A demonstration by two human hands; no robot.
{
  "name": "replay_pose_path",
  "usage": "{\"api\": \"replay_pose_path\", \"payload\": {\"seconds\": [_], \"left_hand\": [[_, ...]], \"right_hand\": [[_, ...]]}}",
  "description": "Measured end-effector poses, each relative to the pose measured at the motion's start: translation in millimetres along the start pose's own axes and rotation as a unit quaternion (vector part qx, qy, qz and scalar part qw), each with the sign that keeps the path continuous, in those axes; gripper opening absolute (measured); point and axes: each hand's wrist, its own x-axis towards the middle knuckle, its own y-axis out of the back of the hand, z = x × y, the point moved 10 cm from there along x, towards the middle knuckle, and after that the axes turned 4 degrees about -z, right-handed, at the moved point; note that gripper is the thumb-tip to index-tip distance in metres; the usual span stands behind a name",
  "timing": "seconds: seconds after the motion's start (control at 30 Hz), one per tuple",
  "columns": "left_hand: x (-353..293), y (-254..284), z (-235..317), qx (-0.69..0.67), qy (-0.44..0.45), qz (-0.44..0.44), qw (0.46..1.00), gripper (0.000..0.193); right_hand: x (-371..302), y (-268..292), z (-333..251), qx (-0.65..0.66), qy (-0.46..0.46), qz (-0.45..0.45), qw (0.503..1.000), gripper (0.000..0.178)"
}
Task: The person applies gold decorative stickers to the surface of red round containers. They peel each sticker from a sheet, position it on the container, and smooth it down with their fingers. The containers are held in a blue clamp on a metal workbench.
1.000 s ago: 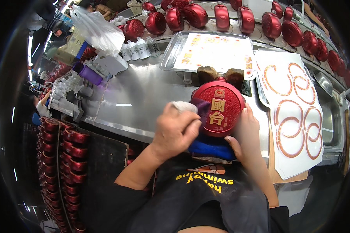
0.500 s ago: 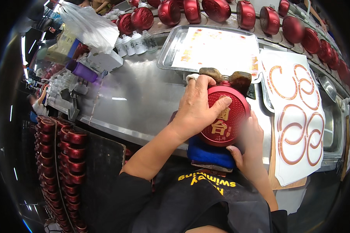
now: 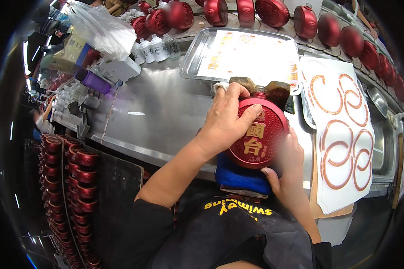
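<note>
A round, flat red bottle [image 3: 270, 117] with gold characters on its dotted face lies in front of me. Its neck sits between two worn brown rests [image 3: 277, 93], and its lower edge is over a blue cloth pad [image 3: 242, 175]. My left hand [image 3: 226, 117] grips the bottle's left side, thumb on the face near the characters, fingers over the upper rim. A bit of white cloth [image 3: 221, 85] shows by those fingertips. My right hand [image 3: 288, 163] holds the lower right edge, thumb below; part of it is blurred.
Behind the bottle stands a metal tray [image 3: 191, 62] with a decal sheet [image 3: 242, 54]. White sheets with ring-shaped decals [image 3: 341, 134] lie at right. Red bottles [image 3: 272, 12] line the far side. Small white bottles [image 3: 157, 49], a purple bottle [image 3: 94, 81] and stacked red pieces [image 3: 85, 175] are at left.
My left thumb has slid up and left across the bottle's face, uncovering more of the gold characters. The far row of red bottles has shifted right. My right hand stays in place.
</note>
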Motion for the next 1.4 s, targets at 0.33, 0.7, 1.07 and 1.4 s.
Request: {"api": "replay_pose_path", "payload": {"seconds": [0.33, 0.7, 1.07, 1.4], "left_hand": [[-22, -3, 49, 0.161, -0.268, -0.064, 0.948, 0.062], [-119, -35, 48, 0.294, -0.289, -0.049, 0.91, 0.054], [-128, -33, 60, 0.319, -0.318, -0.02, 0.893, 0.049], [-117, -11, 44, 0.355, -0.221, 0.033, 0.908, 0.057]], "right_hand": [[-2, -1, 1, -0.01, 0.002, 0.005, 1.0, 0.101], [-4, -5, 5, -0.037, 0.021, 0.044, 0.998, 0.102], [-7, -8, 8, -0.036, 0.026, 0.064, 0.997, 0.102], [-5, -9, 10, -0.012, 0.011, 0.042, 0.999, 0.104]]}}
